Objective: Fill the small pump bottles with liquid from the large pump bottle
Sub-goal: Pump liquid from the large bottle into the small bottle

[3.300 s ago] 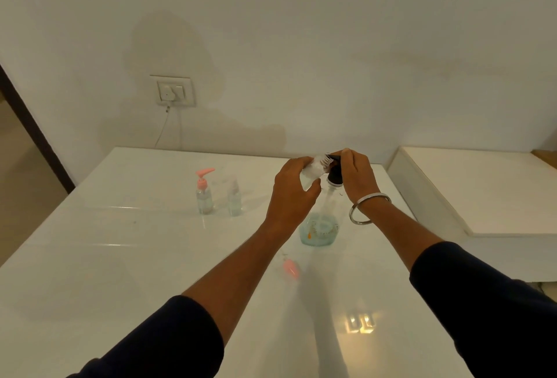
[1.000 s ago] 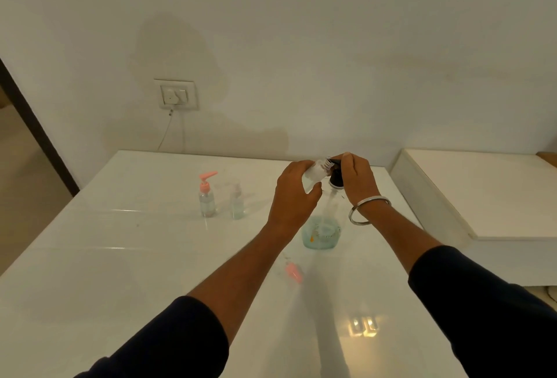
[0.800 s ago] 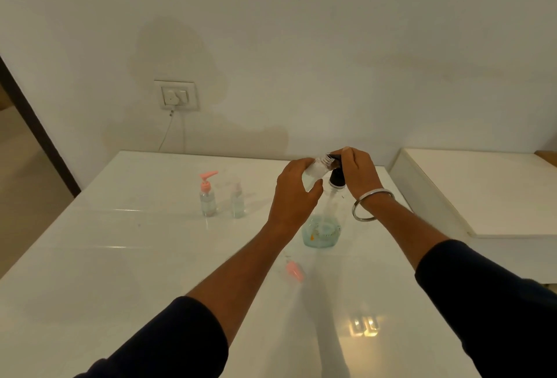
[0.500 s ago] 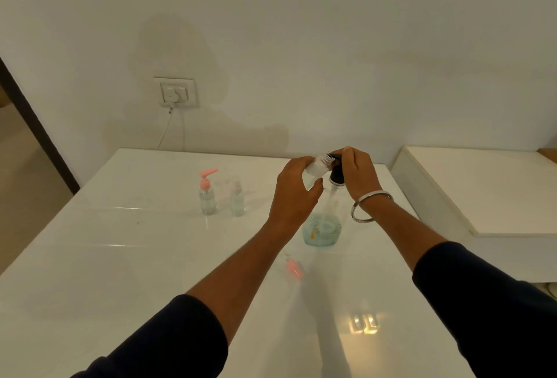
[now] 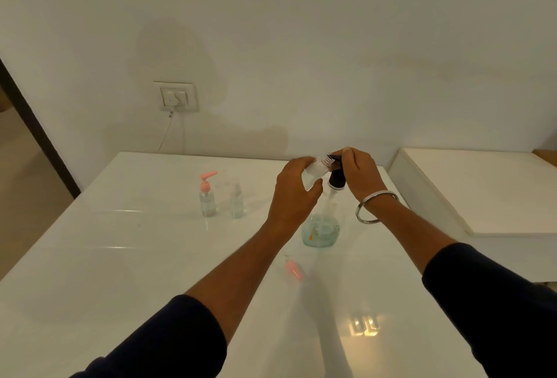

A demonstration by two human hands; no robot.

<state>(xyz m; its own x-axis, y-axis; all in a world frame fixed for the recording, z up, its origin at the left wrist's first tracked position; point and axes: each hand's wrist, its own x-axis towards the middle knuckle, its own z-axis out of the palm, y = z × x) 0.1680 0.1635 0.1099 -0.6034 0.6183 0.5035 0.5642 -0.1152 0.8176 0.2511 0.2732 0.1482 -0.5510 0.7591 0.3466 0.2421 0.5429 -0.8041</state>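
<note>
Left hand (image 5: 294, 189) gripped the small bottle (image 5: 315, 171), tilted, open neck touching the nozzle of the big bottle (image 5: 322, 228), whose pump head (image 5: 337, 177) the right hand (image 5: 360, 174) held.

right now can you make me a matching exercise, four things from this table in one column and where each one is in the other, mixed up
Things:
1. small open bottle
2. large pump bottle
3. loose pink pump
4. small bottle with pink pump

Places:
A. lying flat on the table, nearer than the large bottle
B. held tilted in the left hand, mouth at the black nozzle
C. standing at the far left, beside a capless small bottle
D. standing under the right hand, which presses its black pump head

Pairs: 1-B, 2-D, 3-A, 4-C
</note>
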